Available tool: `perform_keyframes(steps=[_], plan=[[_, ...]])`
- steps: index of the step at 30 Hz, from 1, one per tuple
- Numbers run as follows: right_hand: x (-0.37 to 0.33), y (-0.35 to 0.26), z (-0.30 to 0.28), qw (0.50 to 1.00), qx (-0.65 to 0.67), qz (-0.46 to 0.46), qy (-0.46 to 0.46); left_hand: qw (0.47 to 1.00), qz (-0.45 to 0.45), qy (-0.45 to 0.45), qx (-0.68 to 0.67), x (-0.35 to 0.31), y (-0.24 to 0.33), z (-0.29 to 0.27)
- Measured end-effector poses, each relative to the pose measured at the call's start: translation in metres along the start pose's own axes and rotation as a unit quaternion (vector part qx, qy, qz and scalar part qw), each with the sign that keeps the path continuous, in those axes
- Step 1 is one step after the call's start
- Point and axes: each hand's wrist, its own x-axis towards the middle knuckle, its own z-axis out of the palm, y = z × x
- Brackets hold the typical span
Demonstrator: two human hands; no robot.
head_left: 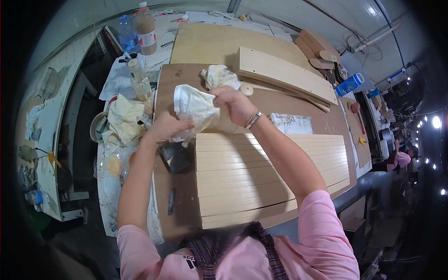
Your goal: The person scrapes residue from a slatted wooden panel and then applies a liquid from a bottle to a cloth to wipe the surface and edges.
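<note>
A white, yellow-stained cloth is stretched between my two hands above the far left corner of a row of pale wooden slats. My left hand pinches its lower left part, thumb pointing right. My right hand, with a metal bracelet on the wrist, is closed around the cloth's right side. Below my left hand, a dark square block lies beside the slats. Another crumpled cloth and a small round pale disc lie just beyond my right hand.
Pale boards are stacked at the back right, near a cardboard box. A paint-smeared white block sits behind the slats. Left of the brown board are bottles, stained rags and a cup. A blue bottle lies at right.
</note>
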Motion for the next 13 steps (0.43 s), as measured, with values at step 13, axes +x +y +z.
perform_keyframes(steps=[13], plan=[[-0.057, 0.013, -0.114, 0.853, -0.395, 0.021, 0.339, 0.94, 0.098, 0.084, -0.316, 0.017, -0.035, 0.002]])
